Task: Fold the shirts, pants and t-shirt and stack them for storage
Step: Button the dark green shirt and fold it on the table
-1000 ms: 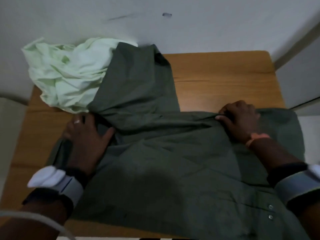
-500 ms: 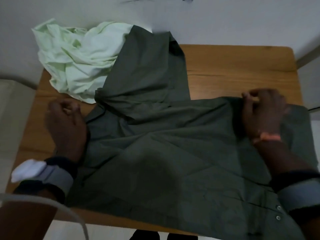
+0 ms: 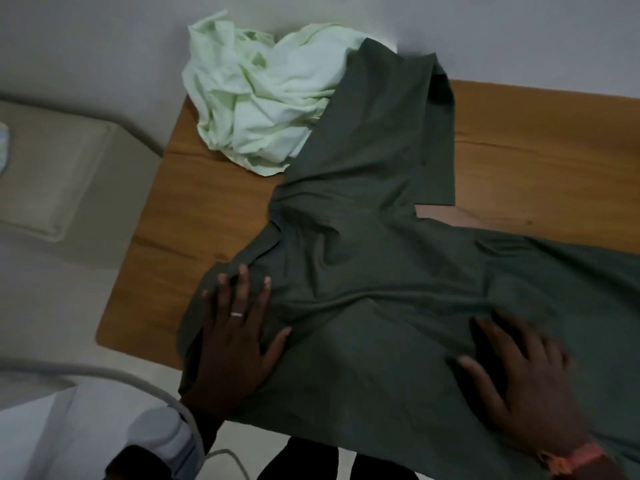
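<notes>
2 hands now lie flat and released on the dark green shirt [image 3: 398, 341]: our left hand [image 3: 235, 334] and right hand [image 3: 519, 382] have let go their grip and smooth it on the bench [image 3: 536, 133]. Beyond, the pale green garment [image 3: 256, 91] waits crumpled.

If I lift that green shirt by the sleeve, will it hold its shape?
Probably not. The green shirt looks floppy: it wrinkles around both flat hands and drapes over the table edge. Thin cloth, so likely light. The sleeve would probably drag the rest along.
</notes>
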The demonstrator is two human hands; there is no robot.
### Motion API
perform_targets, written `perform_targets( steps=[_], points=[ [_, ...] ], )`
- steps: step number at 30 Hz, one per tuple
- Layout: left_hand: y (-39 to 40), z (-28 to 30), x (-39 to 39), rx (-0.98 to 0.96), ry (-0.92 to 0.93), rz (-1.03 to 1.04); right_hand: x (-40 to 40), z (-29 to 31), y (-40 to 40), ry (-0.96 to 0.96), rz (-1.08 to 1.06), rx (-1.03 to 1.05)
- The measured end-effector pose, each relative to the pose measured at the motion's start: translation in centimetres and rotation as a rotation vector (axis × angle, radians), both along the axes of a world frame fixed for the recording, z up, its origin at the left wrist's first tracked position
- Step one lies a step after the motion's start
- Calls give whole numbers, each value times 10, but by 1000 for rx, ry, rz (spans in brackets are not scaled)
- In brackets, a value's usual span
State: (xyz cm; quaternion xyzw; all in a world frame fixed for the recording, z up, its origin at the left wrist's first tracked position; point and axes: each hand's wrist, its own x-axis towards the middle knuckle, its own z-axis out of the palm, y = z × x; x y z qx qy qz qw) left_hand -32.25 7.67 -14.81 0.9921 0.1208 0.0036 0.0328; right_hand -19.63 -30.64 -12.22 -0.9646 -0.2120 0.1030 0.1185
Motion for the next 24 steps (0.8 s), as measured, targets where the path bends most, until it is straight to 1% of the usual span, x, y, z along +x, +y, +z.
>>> perform_targets(
  steps=[2,3,4,6,7,9,10,11,13,14,17,19,20,22,24],
  points=[
    [-7,2,1,-98,-82,-63,24,13,35,-52,19,99],
    [-12,3,2,-145,-104,-80,37,18,60,-79,69,146],
    [-18,6,3,-173,-106,-88,50,20,88,-101,144,195],
    [-27,8,1,-171,-65,-77,70,14,151,-145,355,256],
    [-33,7,1,-165,-27,-71,80,7,176,-162,468,218],
    [-31,4,-4,-139,51,-73,101,-11,226,-118,646,49],
    [-29,3,-6,-125,82,-82,116,-17,245,-60,651,-37],
    [-27,1,-8,-118,103,-92,132,-24,258,-23,595,-98],
    [-30,0,-9,-103,135,-117,161,-34,269,11,453,-158],
    [-30,0,-8,-105,137,-127,170,-36,274,-1,415,-168],
    [-30,-1,-7,-133,117,-107,176,-31,277,-9,441,-225],
    [-29,1,-7,-179,90,-61,174,-21,279,-20,463,-210],
    [-32,2,-3,-210,67,-45,171,-13,270,-23,446,-172],
    [-23,4,4,-181,7,-10,149,4,257,-40,399,59],
    [-12,4,22,-142,-20,-16,117,18,212,-84,306,240]
  ],
)
